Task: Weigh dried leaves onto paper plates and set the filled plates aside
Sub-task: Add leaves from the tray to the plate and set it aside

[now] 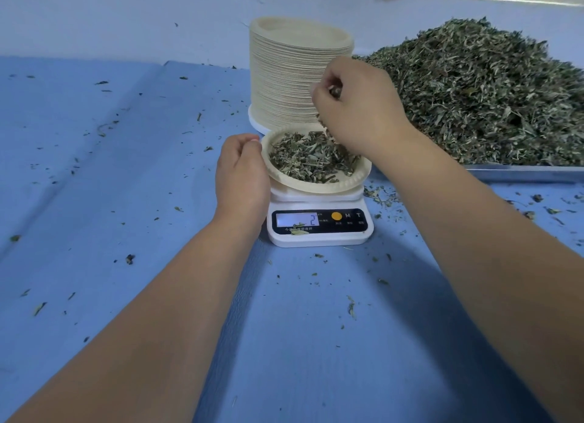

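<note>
Small herb-portioning workroom, packing-station type; bench [316, 343] fully covered in blue cloth [94, 185]; bulk heap of dried leaves [480, 97] piled on metal tray [521, 173] at right; tall stack of paper plates [284, 75] right behind digital scale [319, 234]; one paper plate [286, 182] of leaves on scale platform; leaf crumbs [129, 259] scattered all over cloth; bulk stock, disposables, scale = batch-weighing setup

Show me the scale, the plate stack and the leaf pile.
scale [331, 238]: head view, white base below the display.
plate stack [278, 81]: head view, its ribbed side.
leaf pile [480, 100]: head view, middle of the heap.
</note>
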